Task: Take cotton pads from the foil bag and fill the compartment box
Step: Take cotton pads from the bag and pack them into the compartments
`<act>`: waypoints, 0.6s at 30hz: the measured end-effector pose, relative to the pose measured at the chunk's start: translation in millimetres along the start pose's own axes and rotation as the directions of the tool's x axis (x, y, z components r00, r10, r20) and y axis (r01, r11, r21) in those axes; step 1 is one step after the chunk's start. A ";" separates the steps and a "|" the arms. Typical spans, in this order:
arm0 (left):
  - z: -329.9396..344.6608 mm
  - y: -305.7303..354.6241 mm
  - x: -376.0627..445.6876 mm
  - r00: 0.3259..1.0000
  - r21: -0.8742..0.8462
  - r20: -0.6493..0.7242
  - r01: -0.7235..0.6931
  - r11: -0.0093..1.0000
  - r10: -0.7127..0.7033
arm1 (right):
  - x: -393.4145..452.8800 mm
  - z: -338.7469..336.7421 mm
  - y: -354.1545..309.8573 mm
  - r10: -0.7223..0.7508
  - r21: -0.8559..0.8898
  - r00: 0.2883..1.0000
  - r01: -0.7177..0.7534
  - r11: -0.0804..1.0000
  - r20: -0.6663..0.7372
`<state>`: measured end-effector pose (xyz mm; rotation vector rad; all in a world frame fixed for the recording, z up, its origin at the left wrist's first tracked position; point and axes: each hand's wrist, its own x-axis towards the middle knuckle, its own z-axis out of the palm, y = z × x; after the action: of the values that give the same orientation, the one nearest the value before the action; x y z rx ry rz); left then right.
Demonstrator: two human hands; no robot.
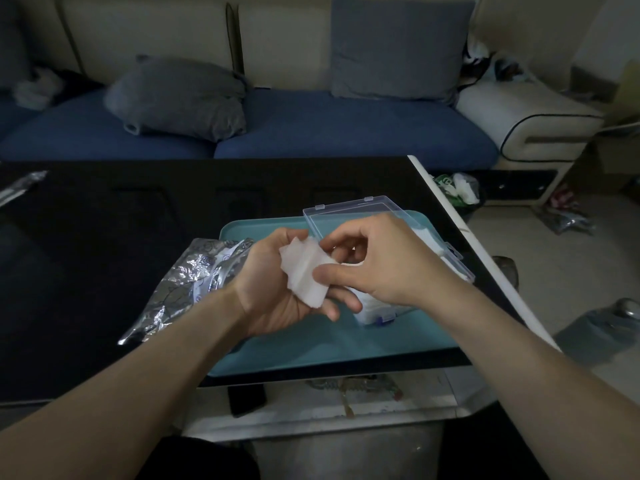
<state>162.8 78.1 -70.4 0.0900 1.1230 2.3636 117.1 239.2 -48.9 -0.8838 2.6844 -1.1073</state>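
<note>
My left hand (273, 292) holds a small stack of white cotton pads (303, 268) in its palm above the teal tray (311, 344). My right hand (374, 258) pinches the right side of those pads with thumb and fingers. The crinkled silver foil bag (183, 282) lies on the black table, left of the tray, partly under my left wrist. The clear compartment box (353, 216) stands on the tray with its lid open, mostly hidden behind my right hand. White pads show in the box below my right hand (372, 310).
The black table (104, 254) ends in a white edge at the right (460, 230). A blue sofa with grey cushions (180, 95) stands behind it. Another foil packet (20, 185) lies at the table's far left. Clutter and a water bottle (602, 327) lie on the floor at right.
</note>
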 end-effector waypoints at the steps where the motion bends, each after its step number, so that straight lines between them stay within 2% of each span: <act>1: 0.7 0.5 -0.5 1.000 -0.009 -0.012 -0.001 1.000 0.001 | -0.9 1.3 -0.2 -0.010 0.000 1.000 0.010 1.000 -0.020; 7: 11.9 3.2 -3.8 0.991 -0.093 -0.125 -0.051 0.994 0.039 | -7.4 10.5 -5.1 0.027 0.132 0.989 -0.008 0.991 -0.144; 12: 5.5 2.0 -2.2 0.991 -0.152 -0.133 -0.015 0.988 -0.006 | -8.0 13.6 -6.5 0.069 0.194 0.987 -0.039 0.980 -0.147; 16: 4.4 -1.1 -1.6 0.983 -0.089 -0.180 -0.043 0.995 0.026 | -8.2 15.3 -7.6 0.075 0.180 0.986 -0.048 0.982 -0.149; 18: 1.0 -2.6 1.1 0.964 0.035 -0.261 -0.039 0.999 0.047 | -6.0 14.7 -5.4 0.105 0.194 0.985 -0.077 0.978 -0.136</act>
<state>163.3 80.7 -71.8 -0.1956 1.2888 2.4496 129.1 230.5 -56.7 -0.6654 2.6438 -1.4269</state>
